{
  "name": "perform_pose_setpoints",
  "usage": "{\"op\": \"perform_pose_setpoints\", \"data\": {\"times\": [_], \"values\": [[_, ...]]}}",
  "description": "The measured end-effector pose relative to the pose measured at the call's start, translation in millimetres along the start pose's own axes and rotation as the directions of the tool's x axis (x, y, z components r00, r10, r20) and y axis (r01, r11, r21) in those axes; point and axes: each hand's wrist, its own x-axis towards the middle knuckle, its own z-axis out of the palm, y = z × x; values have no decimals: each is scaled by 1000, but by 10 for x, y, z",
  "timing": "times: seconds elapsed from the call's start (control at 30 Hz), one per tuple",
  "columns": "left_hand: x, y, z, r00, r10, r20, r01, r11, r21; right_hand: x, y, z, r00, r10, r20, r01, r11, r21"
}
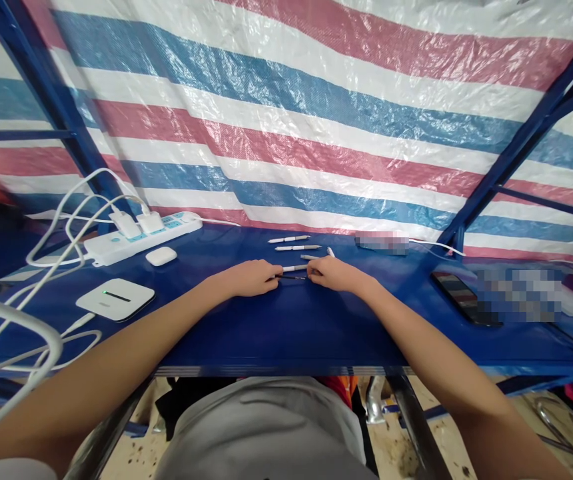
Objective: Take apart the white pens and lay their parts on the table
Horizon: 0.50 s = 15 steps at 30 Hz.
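My left hand (pixel 251 278) and my right hand (pixel 331 273) meet over the blue table top (pixel 286 333). A white pen (pixel 295 268) lies between them, its right end inside my right fingers. Just below it runs a thin dark pen refill (pixel 290 277), with its left end under my left fingertips. Both hands look closed on these pieces, though the fingers hide the exact grip. Several more white pens (pixel 289 239) lie loose just beyond my hands.
To the left stand a white power strip (pixel 141 239) with chargers, an earbud case (pixel 161 256) and a white router (pixel 115 299), with white cables looping nearby. A phone (pixel 459 298) lies to the right. A striped tarp (pixel 286 120) on a blue frame rises behind the table.
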Motion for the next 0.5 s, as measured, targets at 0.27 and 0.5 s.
{"op": "perform_pose_setpoints", "data": {"times": [0.27,0.5], "values": [[-11,-11,2,1000,9,-4,-9,1000,-8,-138,265,-298,979,176,-105,-179,984,-17],[-5,-12,6,1000,8,-4,-8,1000,-14,-30,422,-112,939,331,-93,-339,938,-80]]}}
